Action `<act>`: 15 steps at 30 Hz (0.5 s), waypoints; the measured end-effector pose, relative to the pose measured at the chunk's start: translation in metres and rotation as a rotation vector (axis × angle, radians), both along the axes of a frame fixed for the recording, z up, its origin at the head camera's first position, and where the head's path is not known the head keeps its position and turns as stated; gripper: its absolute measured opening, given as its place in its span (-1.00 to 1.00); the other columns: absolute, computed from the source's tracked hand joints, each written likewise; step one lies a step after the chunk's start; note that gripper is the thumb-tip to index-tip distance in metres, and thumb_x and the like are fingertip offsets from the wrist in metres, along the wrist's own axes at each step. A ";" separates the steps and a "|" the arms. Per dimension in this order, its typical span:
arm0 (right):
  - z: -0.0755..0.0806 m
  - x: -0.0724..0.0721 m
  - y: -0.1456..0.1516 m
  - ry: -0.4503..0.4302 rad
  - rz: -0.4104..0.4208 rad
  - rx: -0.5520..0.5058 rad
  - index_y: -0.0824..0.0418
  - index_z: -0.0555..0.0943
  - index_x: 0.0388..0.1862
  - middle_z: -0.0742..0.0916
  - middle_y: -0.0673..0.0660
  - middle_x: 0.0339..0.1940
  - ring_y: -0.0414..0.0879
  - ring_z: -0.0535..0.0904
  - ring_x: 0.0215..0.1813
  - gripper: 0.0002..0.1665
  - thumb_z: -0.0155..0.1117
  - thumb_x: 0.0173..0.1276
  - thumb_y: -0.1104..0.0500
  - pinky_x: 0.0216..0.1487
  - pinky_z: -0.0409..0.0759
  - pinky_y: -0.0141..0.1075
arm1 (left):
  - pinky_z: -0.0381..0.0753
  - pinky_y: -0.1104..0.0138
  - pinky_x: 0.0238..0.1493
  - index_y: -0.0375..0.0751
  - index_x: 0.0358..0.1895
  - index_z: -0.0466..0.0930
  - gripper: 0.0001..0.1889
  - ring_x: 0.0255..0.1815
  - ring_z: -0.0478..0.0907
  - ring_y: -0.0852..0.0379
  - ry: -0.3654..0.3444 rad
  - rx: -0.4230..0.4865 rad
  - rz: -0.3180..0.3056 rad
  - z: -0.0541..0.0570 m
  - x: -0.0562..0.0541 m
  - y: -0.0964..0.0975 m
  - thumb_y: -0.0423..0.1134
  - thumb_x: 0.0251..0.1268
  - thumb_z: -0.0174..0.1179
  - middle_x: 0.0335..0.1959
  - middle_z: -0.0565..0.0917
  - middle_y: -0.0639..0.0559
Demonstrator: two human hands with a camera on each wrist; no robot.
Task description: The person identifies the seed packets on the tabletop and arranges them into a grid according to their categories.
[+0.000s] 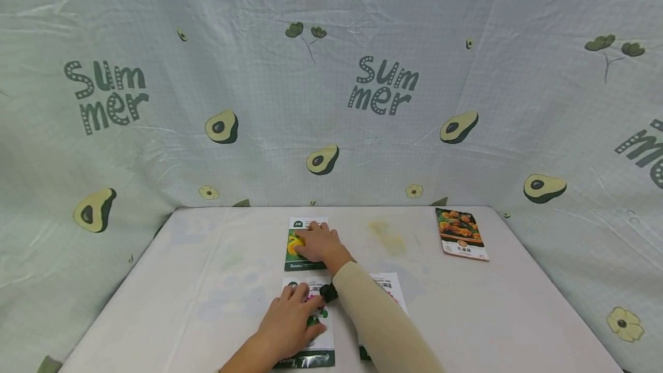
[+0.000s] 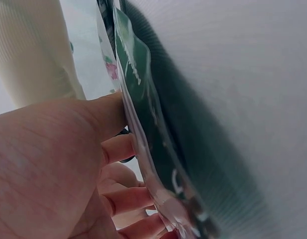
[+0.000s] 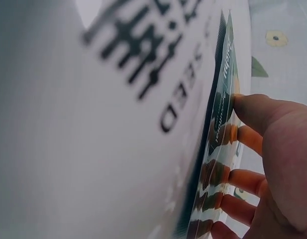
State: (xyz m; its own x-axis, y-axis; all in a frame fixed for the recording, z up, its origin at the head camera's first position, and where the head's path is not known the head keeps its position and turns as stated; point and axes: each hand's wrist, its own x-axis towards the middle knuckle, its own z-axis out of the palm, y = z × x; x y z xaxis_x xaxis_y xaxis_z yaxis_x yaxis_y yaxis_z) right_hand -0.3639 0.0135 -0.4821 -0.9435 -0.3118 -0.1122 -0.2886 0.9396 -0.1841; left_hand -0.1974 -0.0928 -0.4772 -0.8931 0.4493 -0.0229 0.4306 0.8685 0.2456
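Observation:
Two seed packets lie one above the other in the middle of the white table in the head view. My right hand (image 1: 317, 242) rests on the farther one, a packet with a yellow flower (image 1: 292, 253) and a green bottom band; in the right wrist view its spread fingertips (image 3: 228, 174) touch the glossy face. On the nearer packet, the one with a pink flower (image 1: 323, 341), my left hand (image 1: 290, 324) lies with fingers spread. Its thumb and fingertips press on the front in the left wrist view, where the packet's edge (image 2: 136, 74) bows slightly off the table.
A third white packet (image 1: 388, 284) lies right of the left hand's packet, partly hidden under my right sleeve (image 1: 378, 321). At the table's far right is a packet with orange flowers (image 1: 461, 232). A printed curtain (image 1: 259, 85) stands behind the table (image 1: 207, 258).

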 end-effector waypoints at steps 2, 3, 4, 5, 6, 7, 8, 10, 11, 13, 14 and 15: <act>0.002 0.001 -0.001 0.002 0.002 0.002 -0.30 0.37 0.54 0.45 0.08 0.51 0.11 0.33 0.47 -0.34 0.06 0.52 -0.36 0.50 0.30 0.09 | 0.56 -0.10 -0.07 0.14 0.15 0.60 -0.55 0.13 0.43 -0.16 0.000 -0.002 0.001 0.001 0.000 0.000 0.21 0.29 0.33 0.17 0.49 -0.09; 0.002 0.002 -0.001 0.006 0.002 0.005 -0.30 0.37 0.54 0.45 0.08 0.51 0.10 0.33 0.47 -0.34 0.06 0.52 -0.36 0.50 0.30 0.09 | 0.56 -0.10 -0.07 0.14 0.15 0.60 -0.55 0.13 0.43 -0.16 0.000 -0.003 0.002 0.001 0.000 0.000 0.21 0.29 0.33 0.17 0.49 -0.09; 0.003 0.002 -0.001 0.010 0.002 0.008 -0.30 0.38 0.54 0.45 0.08 0.50 0.10 0.34 0.46 -0.34 0.06 0.52 -0.36 0.49 0.31 0.09 | 0.56 -0.10 -0.07 0.14 0.16 0.60 -0.55 0.13 0.43 -0.17 -0.001 -0.003 0.002 0.001 0.000 0.000 0.21 0.29 0.33 0.17 0.49 -0.09; 0.004 0.003 -0.001 0.014 0.003 0.012 -0.30 0.38 0.54 0.45 0.08 0.50 0.09 0.34 0.46 -0.35 0.06 0.53 -0.35 0.49 0.32 0.08 | 0.56 -0.10 -0.06 0.14 0.16 0.60 -0.54 0.13 0.43 -0.17 -0.001 -0.004 0.003 0.001 0.000 0.000 0.21 0.29 0.33 0.17 0.49 -0.09; 0.004 0.003 -0.001 0.020 0.004 0.016 -0.30 0.38 0.54 0.46 0.08 0.49 0.09 0.35 0.45 -0.35 0.06 0.53 -0.35 0.48 0.33 0.08 | 0.56 -0.10 -0.06 0.14 0.16 0.61 -0.54 0.14 0.43 -0.17 0.000 -0.004 0.004 0.001 0.000 0.000 0.21 0.28 0.33 0.17 0.49 -0.09; 0.005 0.004 -0.001 0.024 0.006 0.019 -0.29 0.39 0.53 0.46 0.08 0.49 0.08 0.36 0.44 -0.35 0.06 0.53 -0.35 0.48 0.33 0.08 | 0.56 -0.10 -0.06 0.14 0.16 0.61 -0.54 0.14 0.43 -0.17 -0.001 -0.005 0.006 0.001 0.000 0.000 0.21 0.28 0.33 0.18 0.49 -0.09; 0.006 0.005 -0.001 0.029 0.008 0.022 -0.29 0.39 0.53 0.47 0.08 0.48 0.08 0.36 0.44 -0.35 0.06 0.53 -0.35 0.47 0.34 0.08 | 0.56 -0.11 -0.05 0.14 0.15 0.61 -0.54 0.14 0.43 -0.17 -0.001 -0.003 0.007 0.001 0.000 0.001 0.21 0.28 0.34 0.18 0.49 -0.09; 0.006 0.005 -0.001 0.037 0.011 0.031 -0.29 0.39 0.53 0.48 0.08 0.46 0.07 0.38 0.42 -0.35 0.06 0.53 -0.35 0.47 0.35 0.07 | 0.56 -0.11 -0.04 0.14 0.15 0.61 -0.54 0.15 0.43 -0.18 -0.001 -0.002 0.009 0.001 -0.001 0.001 0.21 0.28 0.34 0.18 0.49 -0.10; 0.007 0.005 -0.001 0.040 0.012 0.034 -0.29 0.40 0.53 0.49 0.07 0.46 0.07 0.38 0.41 -0.35 0.06 0.53 -0.35 0.46 0.36 0.07 | 0.56 -0.11 -0.04 0.14 0.15 0.61 -0.54 0.15 0.43 -0.18 -0.002 -0.001 0.010 0.001 -0.001 0.001 0.21 0.27 0.34 0.18 0.50 -0.10; 0.007 0.005 -0.001 0.045 0.013 0.037 -0.29 0.40 0.52 0.49 0.07 0.45 0.06 0.39 0.40 -0.35 0.06 0.52 -0.36 0.46 0.37 0.06 | 0.56 -0.12 -0.04 0.13 0.15 0.61 -0.54 0.15 0.43 -0.18 -0.004 0.003 0.011 0.000 -0.001 0.001 0.21 0.27 0.34 0.18 0.50 -0.10; 0.007 0.005 -0.001 0.047 0.012 0.039 -0.29 0.41 0.52 0.50 0.07 0.45 0.06 0.39 0.40 -0.35 0.07 0.52 -0.36 0.46 0.37 0.06 | 0.56 -0.12 -0.04 0.13 0.15 0.62 -0.54 0.15 0.43 -0.18 -0.006 0.004 0.011 0.000 -0.001 0.001 0.21 0.27 0.34 0.18 0.50 -0.10; 0.006 0.005 -0.001 0.047 0.012 0.040 -0.29 0.41 0.52 0.49 0.07 0.46 0.06 0.39 0.41 -0.35 0.07 0.52 -0.36 0.46 0.37 0.05 | 0.56 -0.11 -0.04 0.13 0.15 0.62 -0.54 0.15 0.43 -0.18 -0.007 0.004 0.011 -0.001 -0.002 0.001 0.21 0.27 0.34 0.18 0.50 -0.10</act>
State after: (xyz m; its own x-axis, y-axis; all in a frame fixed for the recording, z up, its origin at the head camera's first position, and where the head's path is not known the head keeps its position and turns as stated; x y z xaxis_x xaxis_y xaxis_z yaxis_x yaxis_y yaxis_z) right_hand -0.3586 0.0126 -0.4757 -0.9441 -0.3197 -0.0798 -0.3078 0.9422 -0.1327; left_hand -0.1991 -0.0916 -0.4780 -0.8977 0.4397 -0.0272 0.4195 0.8720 0.2524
